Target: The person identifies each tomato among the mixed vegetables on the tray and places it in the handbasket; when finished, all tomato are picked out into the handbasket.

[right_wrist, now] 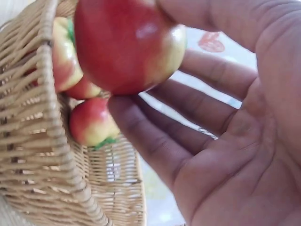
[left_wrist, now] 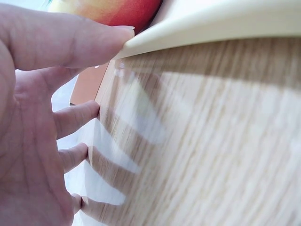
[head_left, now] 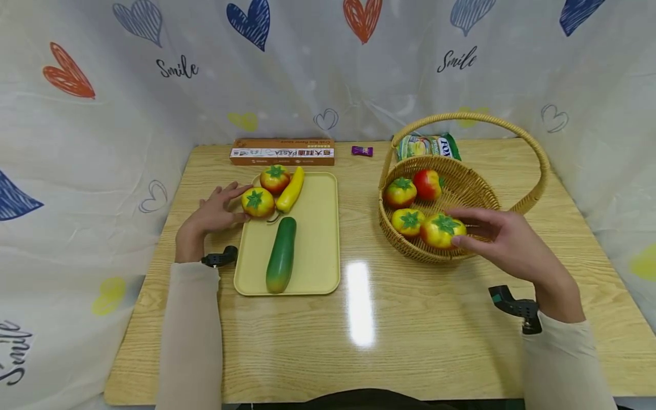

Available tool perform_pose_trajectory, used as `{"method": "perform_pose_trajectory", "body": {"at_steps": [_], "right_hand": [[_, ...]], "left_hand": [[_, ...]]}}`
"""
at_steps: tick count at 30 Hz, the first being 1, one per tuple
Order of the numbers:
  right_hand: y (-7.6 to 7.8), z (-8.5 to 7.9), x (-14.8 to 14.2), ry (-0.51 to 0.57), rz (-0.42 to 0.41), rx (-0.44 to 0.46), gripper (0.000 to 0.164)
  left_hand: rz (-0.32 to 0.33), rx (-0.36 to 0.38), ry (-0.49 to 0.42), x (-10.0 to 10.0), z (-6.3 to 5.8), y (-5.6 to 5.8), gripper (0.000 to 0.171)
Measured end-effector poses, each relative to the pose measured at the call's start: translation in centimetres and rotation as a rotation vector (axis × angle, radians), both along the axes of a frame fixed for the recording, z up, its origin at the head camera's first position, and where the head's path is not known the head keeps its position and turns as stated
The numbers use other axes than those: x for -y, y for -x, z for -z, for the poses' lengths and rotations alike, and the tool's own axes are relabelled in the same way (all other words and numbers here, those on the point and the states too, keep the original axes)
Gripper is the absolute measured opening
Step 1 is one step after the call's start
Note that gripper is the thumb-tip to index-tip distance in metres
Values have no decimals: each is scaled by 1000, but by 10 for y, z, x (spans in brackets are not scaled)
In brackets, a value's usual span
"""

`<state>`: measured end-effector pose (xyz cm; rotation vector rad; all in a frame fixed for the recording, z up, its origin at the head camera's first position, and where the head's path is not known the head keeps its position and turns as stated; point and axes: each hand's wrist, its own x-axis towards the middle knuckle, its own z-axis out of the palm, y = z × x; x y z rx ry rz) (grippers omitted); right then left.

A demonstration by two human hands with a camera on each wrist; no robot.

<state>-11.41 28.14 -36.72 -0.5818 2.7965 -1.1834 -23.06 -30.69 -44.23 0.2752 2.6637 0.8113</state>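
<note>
Red-and-yellow fruits [head_left: 434,234] with green leaves [head_left: 446,224]; a tan woven basket [head_left: 463,188].
The tray [head_left: 319,239] is pale yellow, the pepper [head_left: 291,192] brighter yellow, the squash [head_left: 281,259] dark green. The box [head_left: 282,152] is orange-brown with a white band; the sweet [head_left: 362,151] is purple, the bag [head_left: 447,145] green and white. The table [head_left: 435,324] shows pale wood grain. The sheet [head_left: 307,68] is white with blue, orange and yellow hearts [head_left: 249,24]; the sleeves [head_left: 192,336] are beige.

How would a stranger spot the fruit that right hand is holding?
Find the tall-handled wicker basket, right of the tray. Over its near side is a yellow-and-red fruit with a leafy green top. Unlike the three other fruits there, it's in the right hand.
</note>
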Motion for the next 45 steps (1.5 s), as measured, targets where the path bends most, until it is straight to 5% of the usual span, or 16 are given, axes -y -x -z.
{"method": "perform_pose_trajectory", "body": {"at_steps": [11,30,45], "right_hand": [[11,10,11,-109,1,109,39],[40,32,51,-111,33,23,44],[36,28,57,-11,79,30,50]], "left_hand": [[-1,0,11,-1,-1,-1,78],[-10,-9,7,-2,-2,-1,76],[-13,1,17,-1,-1,-1,77]]}}
